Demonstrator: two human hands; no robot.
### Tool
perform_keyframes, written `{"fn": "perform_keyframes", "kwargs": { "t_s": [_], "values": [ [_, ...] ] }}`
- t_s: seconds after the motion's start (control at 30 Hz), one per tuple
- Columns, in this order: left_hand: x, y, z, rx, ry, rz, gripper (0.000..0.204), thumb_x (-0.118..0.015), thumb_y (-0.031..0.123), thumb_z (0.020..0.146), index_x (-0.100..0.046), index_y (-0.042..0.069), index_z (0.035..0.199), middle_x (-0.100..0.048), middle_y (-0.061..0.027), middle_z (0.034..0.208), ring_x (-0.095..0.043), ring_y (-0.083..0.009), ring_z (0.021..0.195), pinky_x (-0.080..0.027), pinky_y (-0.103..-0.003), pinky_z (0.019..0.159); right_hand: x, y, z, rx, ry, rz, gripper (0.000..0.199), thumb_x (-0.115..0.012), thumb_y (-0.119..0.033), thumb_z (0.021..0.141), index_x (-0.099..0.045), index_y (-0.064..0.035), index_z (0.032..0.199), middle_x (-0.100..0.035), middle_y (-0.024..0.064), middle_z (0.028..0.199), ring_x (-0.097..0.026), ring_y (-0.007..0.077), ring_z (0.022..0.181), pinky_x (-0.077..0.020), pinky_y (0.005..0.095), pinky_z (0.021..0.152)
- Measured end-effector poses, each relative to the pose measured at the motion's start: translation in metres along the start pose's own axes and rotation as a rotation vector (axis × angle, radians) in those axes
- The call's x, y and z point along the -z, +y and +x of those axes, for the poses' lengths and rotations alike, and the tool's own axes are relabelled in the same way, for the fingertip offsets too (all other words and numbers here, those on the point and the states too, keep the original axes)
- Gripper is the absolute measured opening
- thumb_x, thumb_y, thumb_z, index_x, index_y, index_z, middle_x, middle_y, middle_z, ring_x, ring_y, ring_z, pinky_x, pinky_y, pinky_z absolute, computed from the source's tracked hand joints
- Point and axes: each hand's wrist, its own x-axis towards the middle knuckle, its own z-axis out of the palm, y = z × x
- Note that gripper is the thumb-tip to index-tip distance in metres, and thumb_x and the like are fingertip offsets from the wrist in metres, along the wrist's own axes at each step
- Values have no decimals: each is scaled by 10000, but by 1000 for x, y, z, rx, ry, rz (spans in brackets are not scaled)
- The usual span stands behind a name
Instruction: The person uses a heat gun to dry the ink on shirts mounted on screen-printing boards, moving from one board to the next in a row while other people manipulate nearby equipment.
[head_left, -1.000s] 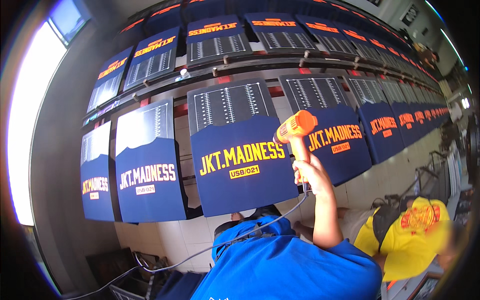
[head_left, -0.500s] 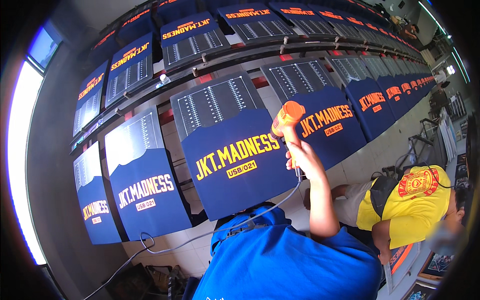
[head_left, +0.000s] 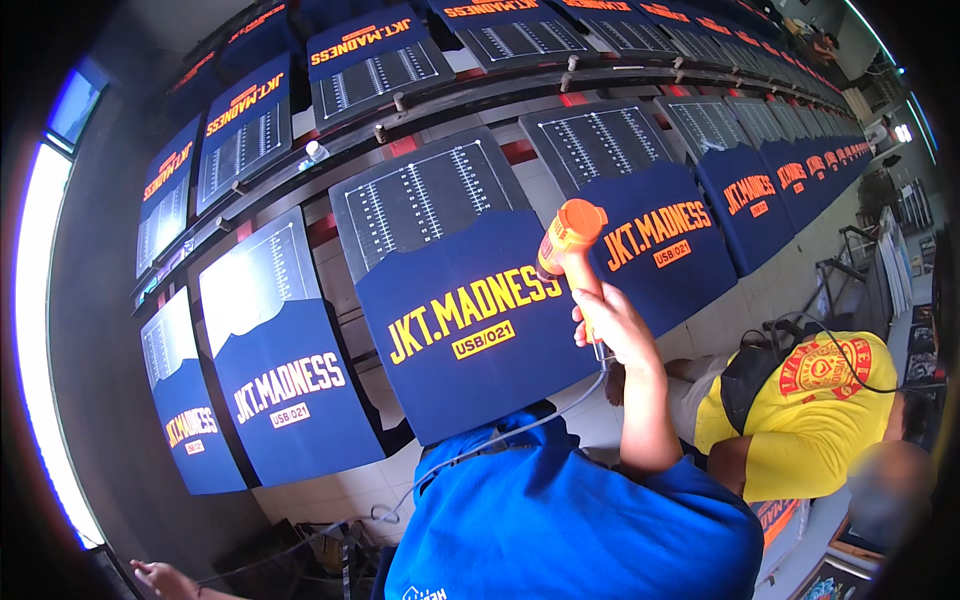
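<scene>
Rows of navy shirts on boards, right hand gripping orange heat gun, left hand perhaps spread.

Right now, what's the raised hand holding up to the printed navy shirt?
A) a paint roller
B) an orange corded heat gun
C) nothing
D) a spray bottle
B: the right hand grips an orange heat gun with its nozzle at the navy shirt; a cord trails down from the handle.

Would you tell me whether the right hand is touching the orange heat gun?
Touching: the head view shows the right hand wrapped around the handle of the orange heat gun, with no gap.
</scene>
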Motion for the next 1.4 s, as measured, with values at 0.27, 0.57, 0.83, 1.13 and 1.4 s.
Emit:
{"fn": "perform_keyframes", "kwargs": {
  "t_s": [0.27, 0.57, 0.83, 1.13, 1.4],
  "values": [
    [-23, 161, -139, 366, -433, -554, 415, -297, 488, 1022, -537, 155, 1080, -687, -192, 890, -657, -435, 796, -510, -532, 602, -3, 1, -15, -49, 79, 12, 289, -533, -229, 962, -505, 5, 1130, -552, 45, 771, -574, 107, 550, -504, 254, 500],
    [-56, 203, -205, 333, -990, -512, 552, -341, 527, 1001, -505, 0, 992, -632, -216, 881, -622, -394, 818, -474, -473, 645, -13, 17, -37, -67, 138, 34, 294, -540, -244, 957, -510, -3, 1124, -556, 50, 777, -573, 112, 555, -513, 267, 520],
    [-139, 211, -245, 984, -1292, -1073, 522, -407, 492, 995, -553, 19, 829, -512, -68, 549, -492, -140, 417, -357, -274, 321, -30, 19, -40, -63, 52, 0, 273, -564, -223, 951, -521, -3, 1108, -558, 31, 749, -574, 97, 528, -493, 238, 491],
    [-157, 248, -284, 272, -907, -632, 383, -370, 298, 997, -593, 21, 1140, -654, -243, 1014, -614, -443, 934, -478, -532, 798, -45, 13, -24, -55, 70, -7, 250, -556, -207, 950, -519, 1, 1083, -558, 41, 767, -570, 99, 540, -487, 240, 488],
    [-110, 292, -304, 321, -1071, -854, 541, -294, 434, 1024, -597, 13, 1179, -631, -242, 1128, -565, -460, 1044, -446, -499, 889, -54, 14, 2, 19, 89, -26, 260, -554, -220, 957, -530, 9, 1080, -559, 28, 748, -579, 91, 550, -494, 225, 498]
  ]
}}
